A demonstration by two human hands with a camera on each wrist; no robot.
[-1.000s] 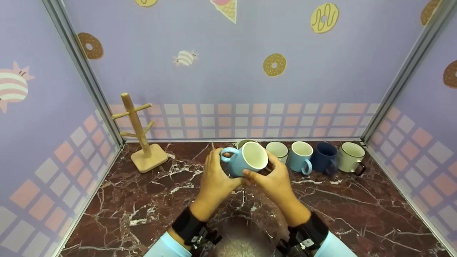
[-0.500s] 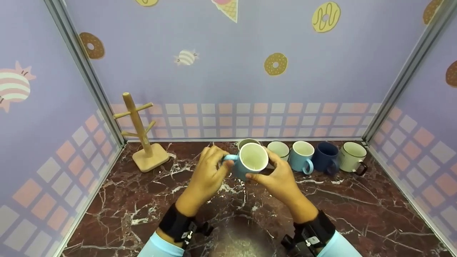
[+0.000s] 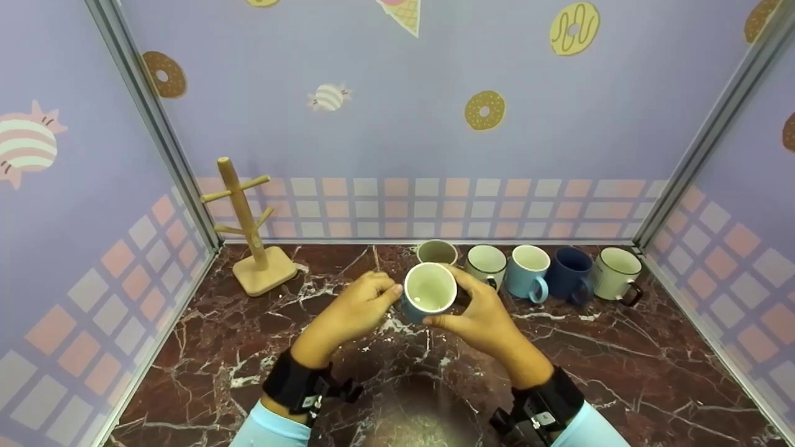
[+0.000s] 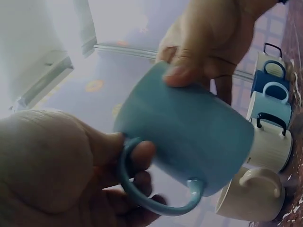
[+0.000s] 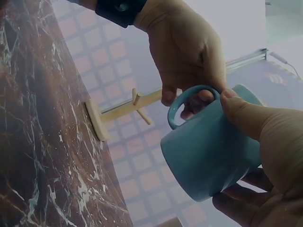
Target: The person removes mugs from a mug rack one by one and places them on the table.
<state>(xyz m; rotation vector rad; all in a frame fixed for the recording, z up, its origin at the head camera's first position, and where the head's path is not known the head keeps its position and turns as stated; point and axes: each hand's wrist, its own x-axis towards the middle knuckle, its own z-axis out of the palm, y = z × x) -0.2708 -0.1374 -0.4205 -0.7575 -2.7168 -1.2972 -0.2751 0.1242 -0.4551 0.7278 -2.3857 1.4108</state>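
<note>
A light blue mug (image 3: 428, 288) with a pale inside is held up between both hands, its mouth tilted toward the head camera. My right hand (image 3: 481, 313) grips the mug's body from the right, thumb on the near side and fingers round the far side. My left hand (image 3: 348, 310) pinches the mug's handle (image 4: 142, 201) near its rim end, as the left wrist view shows, with fingertips showing through the loop. In the head view the left fingers hide that handle.
A wooden mug tree (image 3: 242, 211) with bare pegs stands at the back left. Along the back wall are a beige mug (image 3: 437, 251), a white dark-rimmed mug (image 3: 487, 264), another light blue mug (image 3: 526, 273), a navy mug (image 3: 568, 273) and a cream black-handled mug (image 3: 615, 276).
The held mug has come down and nearer, turning so its handle swings behind the left fingers. My left hand has shifted from beside the mug's body to its handle; the right keeps its grip.
</note>
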